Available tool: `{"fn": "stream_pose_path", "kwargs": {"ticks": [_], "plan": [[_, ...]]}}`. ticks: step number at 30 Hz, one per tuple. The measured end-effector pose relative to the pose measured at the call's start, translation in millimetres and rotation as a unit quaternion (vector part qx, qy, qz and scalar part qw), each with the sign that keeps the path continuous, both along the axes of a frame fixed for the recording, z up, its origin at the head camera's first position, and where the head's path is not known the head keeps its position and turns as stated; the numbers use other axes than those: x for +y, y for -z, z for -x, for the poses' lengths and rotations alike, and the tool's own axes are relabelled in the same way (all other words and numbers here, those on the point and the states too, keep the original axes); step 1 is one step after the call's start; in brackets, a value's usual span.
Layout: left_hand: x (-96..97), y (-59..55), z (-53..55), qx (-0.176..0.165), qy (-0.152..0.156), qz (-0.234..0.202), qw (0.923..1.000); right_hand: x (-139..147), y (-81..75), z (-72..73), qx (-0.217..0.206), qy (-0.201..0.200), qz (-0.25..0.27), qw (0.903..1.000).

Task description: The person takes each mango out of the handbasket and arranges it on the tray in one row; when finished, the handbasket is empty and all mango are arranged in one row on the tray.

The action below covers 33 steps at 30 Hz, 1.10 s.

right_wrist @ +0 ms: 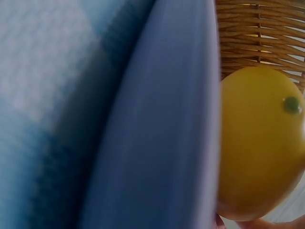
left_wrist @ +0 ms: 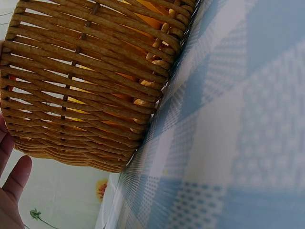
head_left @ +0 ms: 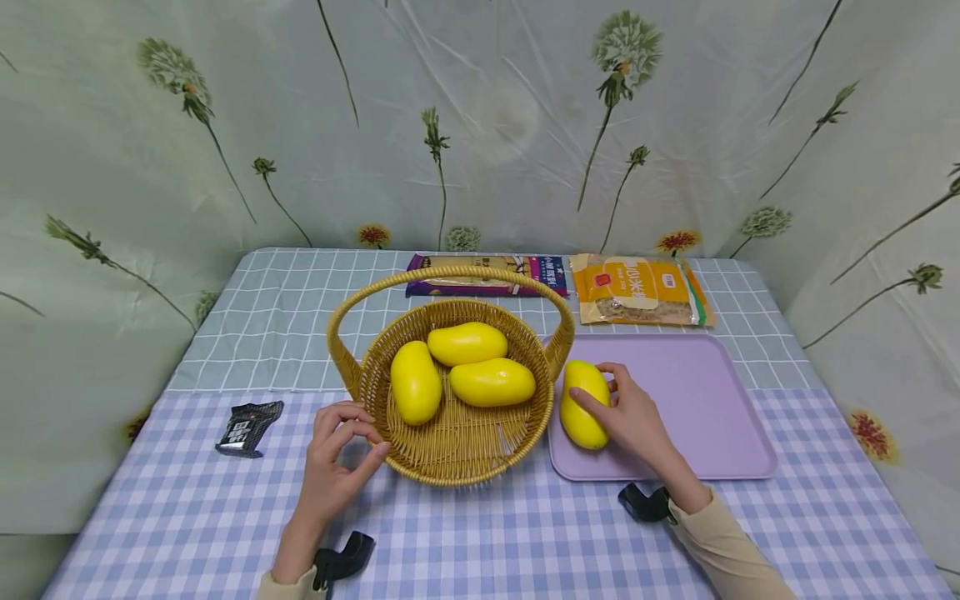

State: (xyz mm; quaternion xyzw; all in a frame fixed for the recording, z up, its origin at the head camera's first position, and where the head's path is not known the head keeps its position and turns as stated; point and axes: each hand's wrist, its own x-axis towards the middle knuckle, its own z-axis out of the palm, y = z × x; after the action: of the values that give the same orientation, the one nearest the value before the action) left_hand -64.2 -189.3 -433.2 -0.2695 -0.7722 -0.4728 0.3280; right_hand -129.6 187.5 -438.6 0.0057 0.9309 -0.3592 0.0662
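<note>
The right hand point(head_left: 633, 417) holds a yellow mango point(head_left: 585, 406) between thumb and fingers, at the left end of the lilac tray point(head_left: 697, 408). In the right wrist view this mango point(right_wrist: 259, 143) shows its green tip behind the tray edge point(right_wrist: 162, 124). A round wicker basket point(head_left: 457, 454) with a tall arched handle stands left of the tray. Inside lie three more mangoes: one mango point(head_left: 416, 383) at left, another point(head_left: 468, 343) behind, a third point(head_left: 492, 382) at right. At the basket's left front rim rests the left hand point(head_left: 341, 454), its fingers loosely bent.
A small black packet point(head_left: 248, 429) lies left of the basket on the checked cloth point(head_left: 465, 542). Along the back lie a long purple package point(head_left: 487, 277) and an orange food bag point(head_left: 641, 290). The basket handle point(head_left: 450, 272) arches above the mangoes.
</note>
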Motion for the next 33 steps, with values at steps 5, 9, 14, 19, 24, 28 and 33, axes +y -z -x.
{"fn": "stream_pose_path", "kwargs": {"ticks": [5,9,14,19,24,28,33], "plan": [[0.0,0.4,0.3,0.002,0.001,-0.001,1.0000,0.2,0.0,2.2,-0.005,0.001,-0.009,0.9999],[-0.2,0.5,0.7,0.006,0.002,-0.001,1.0000,-0.3,0.3,3.3,-0.006,0.001,-0.005,1.0000],[-0.4,0.3,0.4,0.004,0.001,-0.001,1.0000,-0.8,-0.2,2.7,-0.010,0.000,-0.004,0.9999],[-0.6,1.2,-0.5,0.006,0.001,-0.001,1.0000,-0.5,-0.7,1.7,-0.004,-0.002,-0.007,1.0000],[-0.7,2.1,-0.3,0.007,0.003,-0.002,1.0000,0.9,-0.8,-0.1,0.005,0.001,-0.009,1.0000],[-0.7,2.2,-0.6,0.008,0.002,-0.001,1.0000,2.6,-3.4,-3.0,0.015,0.005,-0.011,0.9998],[-0.6,1.6,-0.7,0.007,0.001,0.000,1.0000,5.0,-9.9,-9.0,0.051,0.011,-0.023,0.9984]]}}
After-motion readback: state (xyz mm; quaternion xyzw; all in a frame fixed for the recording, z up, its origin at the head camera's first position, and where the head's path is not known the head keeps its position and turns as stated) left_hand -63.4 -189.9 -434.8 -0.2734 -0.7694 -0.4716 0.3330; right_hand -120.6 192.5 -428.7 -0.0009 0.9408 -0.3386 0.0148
